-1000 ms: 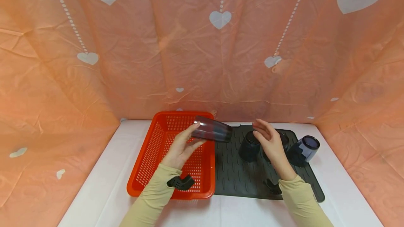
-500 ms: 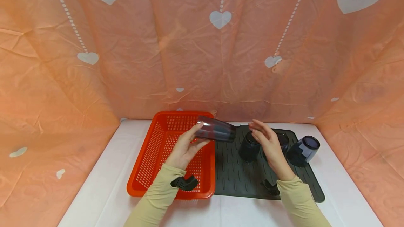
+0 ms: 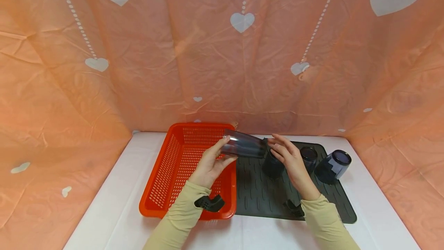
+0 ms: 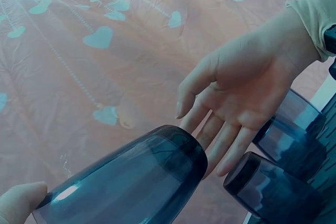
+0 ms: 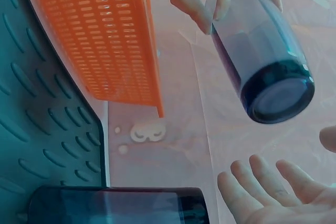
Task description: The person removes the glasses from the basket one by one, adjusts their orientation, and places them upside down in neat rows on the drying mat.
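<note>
A tinted drinking glass lies tilted nearly sideways in the air, above the right rim of the orange basket. My left hand pinches it near its rim, thumb on one side and fingers on the other. Its thick base points toward my right hand. That hand has its fingers extended and the palm turned to the glass; a small gap shows between them in the right wrist view. Below, an upside-down glass stands on the dark mat, partly hidden by the right hand.
An orange perforated basket stands at left on the white table. Right beside it lies a dark ribbed drying mat. Two more upturned glasses sit on the mat: one behind the right hand, another tilted glass at the right edge.
My left hand has carried the glass to the right, from over the basket toward the mat. The right hand has shifted slightly left, closing the distance to the glass.
</note>
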Demonstrator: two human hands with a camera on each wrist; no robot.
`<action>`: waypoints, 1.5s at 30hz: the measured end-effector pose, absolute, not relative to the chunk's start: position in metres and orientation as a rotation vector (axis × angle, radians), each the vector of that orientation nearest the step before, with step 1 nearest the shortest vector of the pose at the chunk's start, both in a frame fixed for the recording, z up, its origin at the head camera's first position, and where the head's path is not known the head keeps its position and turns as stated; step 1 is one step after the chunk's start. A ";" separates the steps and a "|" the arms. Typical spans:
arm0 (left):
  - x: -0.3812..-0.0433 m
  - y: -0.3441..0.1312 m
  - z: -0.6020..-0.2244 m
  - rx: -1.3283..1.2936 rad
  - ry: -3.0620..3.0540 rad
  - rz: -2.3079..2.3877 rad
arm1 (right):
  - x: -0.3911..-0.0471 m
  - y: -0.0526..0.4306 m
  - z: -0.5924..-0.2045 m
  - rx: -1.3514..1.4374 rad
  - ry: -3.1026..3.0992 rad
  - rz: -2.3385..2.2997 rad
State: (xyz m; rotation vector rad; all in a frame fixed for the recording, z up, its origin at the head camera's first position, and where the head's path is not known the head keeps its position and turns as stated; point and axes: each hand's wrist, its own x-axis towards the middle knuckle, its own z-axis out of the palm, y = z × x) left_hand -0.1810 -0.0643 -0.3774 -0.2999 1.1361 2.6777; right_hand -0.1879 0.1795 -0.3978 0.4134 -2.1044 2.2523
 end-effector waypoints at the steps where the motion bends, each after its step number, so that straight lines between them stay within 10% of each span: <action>1: -0.181 -0.063 -0.378 -0.296 1.137 2.678 | -0.188 0.179 -0.398 0.416 -2.103 2.258; 45: -0.181 -0.046 -0.381 -0.321 1.152 2.625 | -0.187 0.164 -0.410 0.366 -2.016 2.566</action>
